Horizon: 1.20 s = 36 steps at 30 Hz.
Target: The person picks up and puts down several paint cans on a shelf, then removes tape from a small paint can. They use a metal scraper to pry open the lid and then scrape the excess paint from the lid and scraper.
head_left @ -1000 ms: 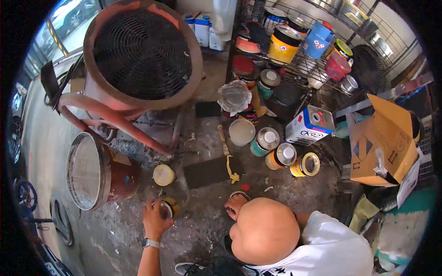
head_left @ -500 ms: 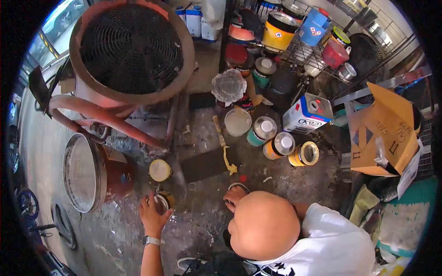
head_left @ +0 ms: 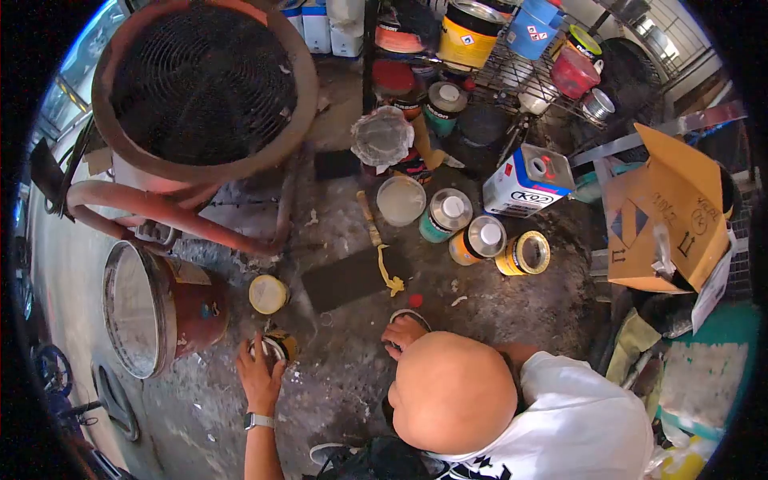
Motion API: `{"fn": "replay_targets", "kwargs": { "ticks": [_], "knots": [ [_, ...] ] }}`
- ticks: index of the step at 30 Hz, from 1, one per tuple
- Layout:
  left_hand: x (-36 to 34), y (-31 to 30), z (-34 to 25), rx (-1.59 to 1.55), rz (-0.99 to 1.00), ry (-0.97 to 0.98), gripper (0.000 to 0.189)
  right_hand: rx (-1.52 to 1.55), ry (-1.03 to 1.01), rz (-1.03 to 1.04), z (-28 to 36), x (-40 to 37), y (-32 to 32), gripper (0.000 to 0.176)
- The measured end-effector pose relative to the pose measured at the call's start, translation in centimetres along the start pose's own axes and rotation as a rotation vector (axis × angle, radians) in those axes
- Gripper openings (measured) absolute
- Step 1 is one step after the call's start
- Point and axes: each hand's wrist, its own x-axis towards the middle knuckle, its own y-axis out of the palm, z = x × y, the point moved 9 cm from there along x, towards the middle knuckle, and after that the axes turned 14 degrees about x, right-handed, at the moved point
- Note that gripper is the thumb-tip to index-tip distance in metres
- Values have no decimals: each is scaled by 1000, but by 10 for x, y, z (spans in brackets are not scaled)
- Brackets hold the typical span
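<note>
My left hand [head_left: 260,376], with a watch on its wrist, grips the top of a small yellow can [head_left: 278,346] that stands on the stained concrete floor. My right hand [head_left: 404,334] curls around a small round tin [head_left: 410,315] with a pale rim; most of that tin is hidden under the fingers. A bald head [head_left: 452,394] and a white shirt [head_left: 576,416] fill the bottom of the view between the two hands.
A large red fan [head_left: 200,88] stands at the back left, a tipped red drum [head_left: 148,308] at the left. An open yellow can [head_left: 268,294], a dark mat [head_left: 352,276], several paint tins [head_left: 484,238], a white canister [head_left: 528,182], a cardboard box [head_left: 668,220] and a wire rack [head_left: 520,72] surround the spot.
The view has drifted, so everything sits a little further left and higher. My left hand stays on the small yellow can and has shifted its fingers over the top. My right hand hardly moved.
</note>
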Motion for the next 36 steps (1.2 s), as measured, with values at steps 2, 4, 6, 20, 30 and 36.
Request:
{"fn": "replay_targets", "kwargs": {
  "ticks": [2,4,6,20,30,36],
  "knots": [
    [1,2,-2,-2,-7,14,83,-1,-12,-16,2,0,0,27],
    [-1,7,0,23,5,-3,80,3,-24,-29,4,2,-4,26],
    [-2,5,-4,61,5,3,78,9,-24,-22,5,3,-3,26],
    [-3,16,-7,90,-61,28,76,5,9,-13,3,-3,0,27],
    [-3,10,-12,125,50,35,83,17,23,-36,4,4,-5,27],
    [0,22,-9,132,35,74,90,193,-106,-321,59,80,-137,17]
  ]
}}
